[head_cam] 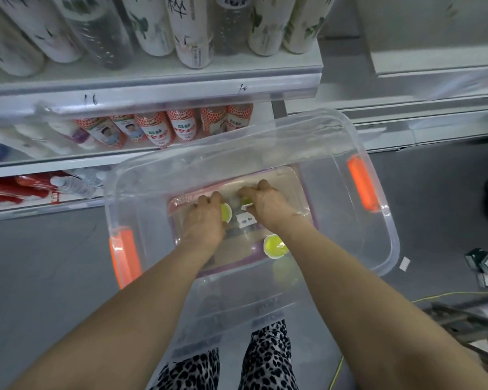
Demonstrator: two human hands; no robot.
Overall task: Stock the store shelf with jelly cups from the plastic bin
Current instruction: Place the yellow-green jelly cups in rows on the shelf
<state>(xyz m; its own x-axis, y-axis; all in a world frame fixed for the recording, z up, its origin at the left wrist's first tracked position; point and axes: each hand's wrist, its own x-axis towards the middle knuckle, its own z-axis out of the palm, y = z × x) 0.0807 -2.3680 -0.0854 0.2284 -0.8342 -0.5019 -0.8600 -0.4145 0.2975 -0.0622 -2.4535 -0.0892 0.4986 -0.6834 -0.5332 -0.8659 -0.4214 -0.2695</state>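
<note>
- Clear plastic bin (335,175) with orange handles (362,182) sits on the grey floor (54,263), just in front of the white store shelf (152,91).
- Left hand (206,218) is inside the bin, fingers curled round a green jelly cup (226,213).
- Right hand (268,204), beside it, pinches a second jelly cup (246,200).
- A third jelly cup (275,245) lies loose on the bin's bottom.
- Red-patterned bottles (155,130) line the shelf; a yellow cable (448,294) crosses the floor.
</note>
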